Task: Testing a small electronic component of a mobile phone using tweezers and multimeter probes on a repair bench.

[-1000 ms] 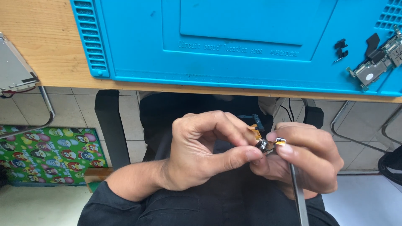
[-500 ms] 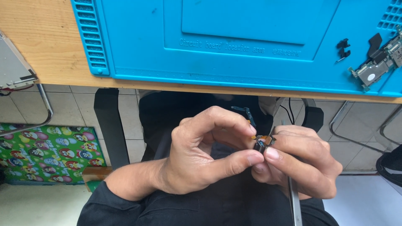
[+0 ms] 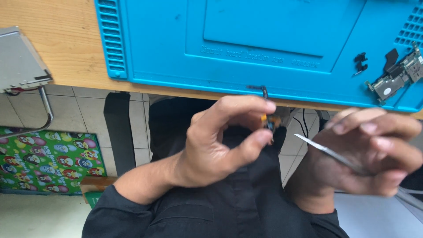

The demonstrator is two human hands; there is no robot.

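Small orange-and-black component (image 3: 269, 121) is sitting pinched between left hand (image 3: 216, 141) thumb and forefinger, below the desk edge (image 3: 66, 53). Right hand (image 3: 365, 154), at its 3 o'clock, is closing around metal tweezers (image 3: 328, 153); tips are pointing at the part, not touching. More parts (image 3: 394, 77) are lying on the blue mat (image 3: 264, 39) at 1 o'clock. Looks mid-job: part in hand, tweezer work pending.

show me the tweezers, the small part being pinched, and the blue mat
tweezers (image 3: 328, 153), head view, on the bare metal shaft ahead of the right hand
small part (image 3: 270, 122), head view, on its orange-black body between the left fingertips
blue mat (image 3: 176, 48), head view, on its flat left area
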